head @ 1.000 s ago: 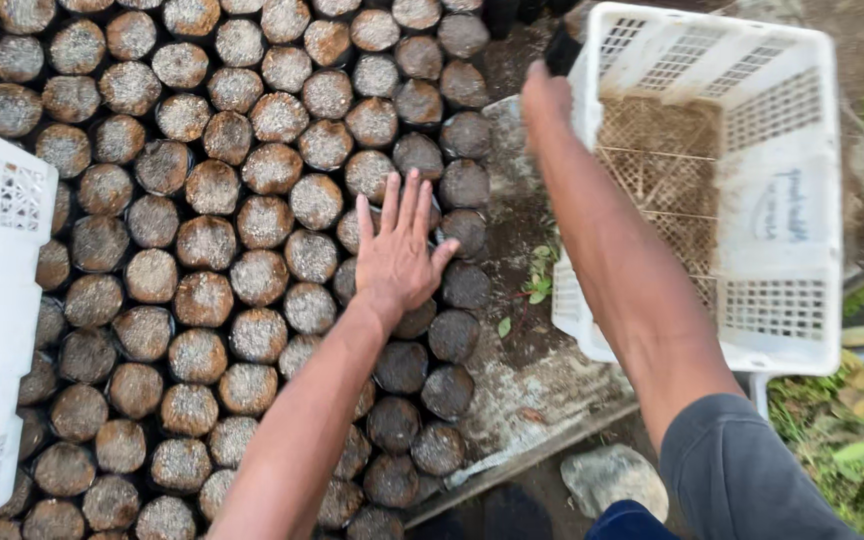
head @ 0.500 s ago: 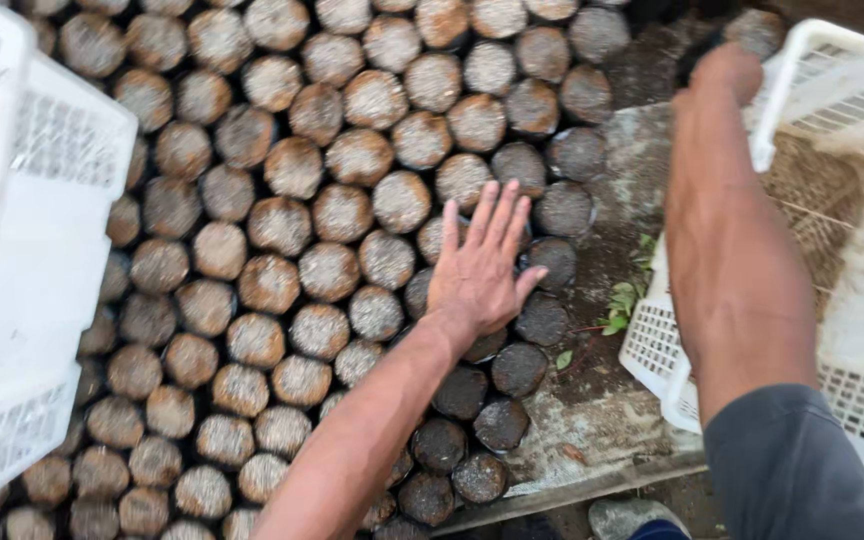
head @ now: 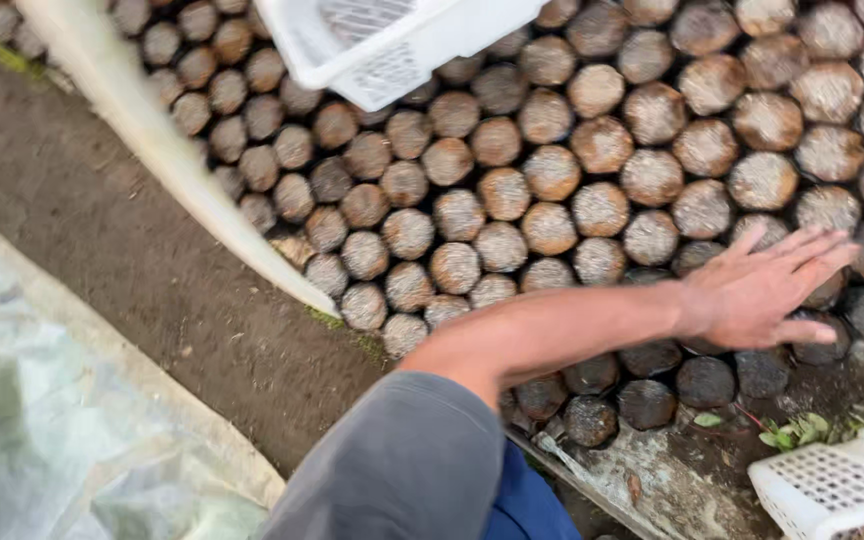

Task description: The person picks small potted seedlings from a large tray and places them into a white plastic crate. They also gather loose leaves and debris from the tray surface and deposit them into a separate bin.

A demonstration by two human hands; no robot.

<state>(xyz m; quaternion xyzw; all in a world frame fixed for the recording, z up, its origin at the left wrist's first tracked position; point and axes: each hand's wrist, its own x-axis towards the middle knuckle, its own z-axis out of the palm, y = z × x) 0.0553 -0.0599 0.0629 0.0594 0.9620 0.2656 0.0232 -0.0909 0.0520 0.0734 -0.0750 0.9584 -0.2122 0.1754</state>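
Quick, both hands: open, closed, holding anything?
Left hand: open, flat on the round soil-filled pots, holding nothing.
Right hand: out of view.

The hand (head: 762, 295) lies flat on the near right edge of the bed of pots (head: 552, 170). One crate (head: 392, 40) sits on the bed's far side, another crate (head: 837, 490) just off its near right corner. A plastic sheet (head: 62, 430) lies well left of the bed, bare ground (head: 122, 250) between

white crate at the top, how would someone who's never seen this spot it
Start from the big bed of round soil-filled pots. At its top edge a white crate with latticed walls sits tilted over the pots. A second crate lies bottom right, on the ground.
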